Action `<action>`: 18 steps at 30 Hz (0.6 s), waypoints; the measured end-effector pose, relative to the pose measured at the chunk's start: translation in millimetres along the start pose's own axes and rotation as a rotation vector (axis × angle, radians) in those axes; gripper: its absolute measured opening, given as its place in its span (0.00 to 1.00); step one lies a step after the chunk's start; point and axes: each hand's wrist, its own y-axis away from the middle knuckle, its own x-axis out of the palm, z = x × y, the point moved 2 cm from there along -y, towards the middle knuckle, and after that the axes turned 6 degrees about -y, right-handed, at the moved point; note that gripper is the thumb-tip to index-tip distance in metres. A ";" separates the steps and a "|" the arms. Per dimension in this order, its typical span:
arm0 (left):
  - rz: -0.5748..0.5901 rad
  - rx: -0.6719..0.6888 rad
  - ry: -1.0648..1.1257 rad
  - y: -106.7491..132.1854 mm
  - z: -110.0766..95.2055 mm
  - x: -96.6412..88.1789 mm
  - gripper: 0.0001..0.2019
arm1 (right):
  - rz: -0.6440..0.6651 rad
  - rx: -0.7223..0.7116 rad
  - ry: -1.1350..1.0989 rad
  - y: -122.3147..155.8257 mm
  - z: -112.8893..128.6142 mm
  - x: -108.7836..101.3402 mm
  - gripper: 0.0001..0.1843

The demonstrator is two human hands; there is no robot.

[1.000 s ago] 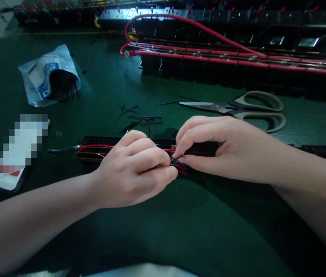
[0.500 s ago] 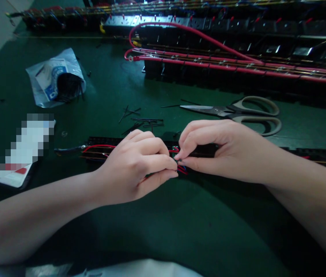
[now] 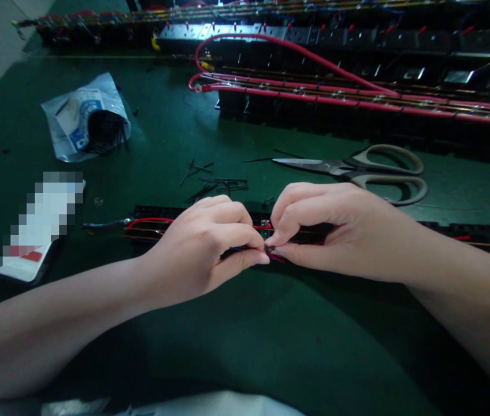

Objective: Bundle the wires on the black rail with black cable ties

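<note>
My left hand (image 3: 212, 242) and my right hand (image 3: 329, 225) meet fingertip to fingertip over a long black wired strip (image 3: 158, 227). My left thumb and index finger are pinched on thin red and blue wires (image 3: 277, 257), which come out at the fingertips. Close beside them, my right thumb and index finger pinch a small dark thing, mostly hidden by the fingers. Behind the hands lie loose black cable ties (image 3: 223, 182). Scissors (image 3: 340, 164) rest just beyond my right hand, blades pointing left.
A clear plastic bag (image 3: 65, 130) of black cable ties lies at the left, with a phone (image 3: 32, 254) nearer me. Across the back of the green table (image 3: 245, 341) run longer black wired assemblies with a thick red cable (image 3: 271, 38).
Both hands keep their pinches, fingertips shifting slightly down toward me. More of the wiring shows between them. The whole view has drifted a little.
</note>
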 end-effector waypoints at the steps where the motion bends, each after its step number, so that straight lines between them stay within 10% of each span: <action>1: 0.000 0.002 -0.002 -0.1 0.0 0.0 0.06 | 0.008 0.008 0.005 -0.1 0.5 0.0 0.05; 18: -0.016 0.016 -0.007 0.8 -1.4 -0.1 0.05 | -0.007 0.026 0.025 0.0 -0.8 0.8 0.03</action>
